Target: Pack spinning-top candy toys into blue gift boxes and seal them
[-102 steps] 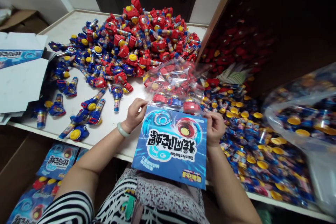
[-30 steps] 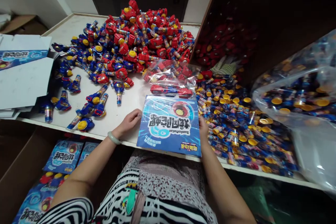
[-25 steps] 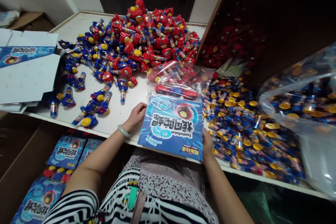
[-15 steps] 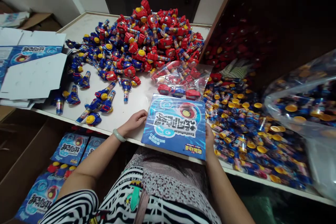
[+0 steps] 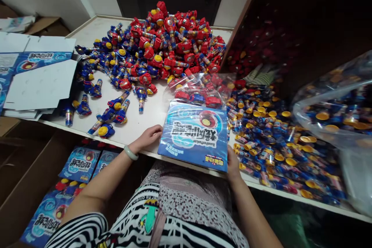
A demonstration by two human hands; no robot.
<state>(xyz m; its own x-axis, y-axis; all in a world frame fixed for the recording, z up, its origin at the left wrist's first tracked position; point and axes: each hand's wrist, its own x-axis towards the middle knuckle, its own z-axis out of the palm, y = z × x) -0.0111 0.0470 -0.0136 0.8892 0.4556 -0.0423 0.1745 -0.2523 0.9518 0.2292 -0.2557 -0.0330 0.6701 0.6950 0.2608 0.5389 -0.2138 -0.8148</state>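
Observation:
A blue printed toy box [image 5: 193, 137] lies tilted at the table's front edge, its lettering upside down to me. Clear plastic film [image 5: 200, 79] covers it and sticks out past its far end, over a row of red and blue toys [image 5: 197, 98]. My left hand [image 5: 149, 136], with a pale bangle on the wrist, grips the box's left edge; its fingertips are partly hidden there. On the opposite side my right hand [image 5: 233, 162] clasps the lower right edge, fingers mostly out of sight.
Red and blue toys [image 5: 174, 42] are heaped at the back, with several loose blue ones [image 5: 106, 130] nearer. Small yellow-capped tubes [image 5: 270, 155] spread on the right beside a clear bag [image 5: 345, 116]. Flattened cartons [image 5: 40, 85] lie left; packed boxes [image 5: 80, 164] sit below in a carton.
The box has tipped slightly and its near edge has risen a little. The film at its far end has shifted and puffed up. Both hands remain at its sides.

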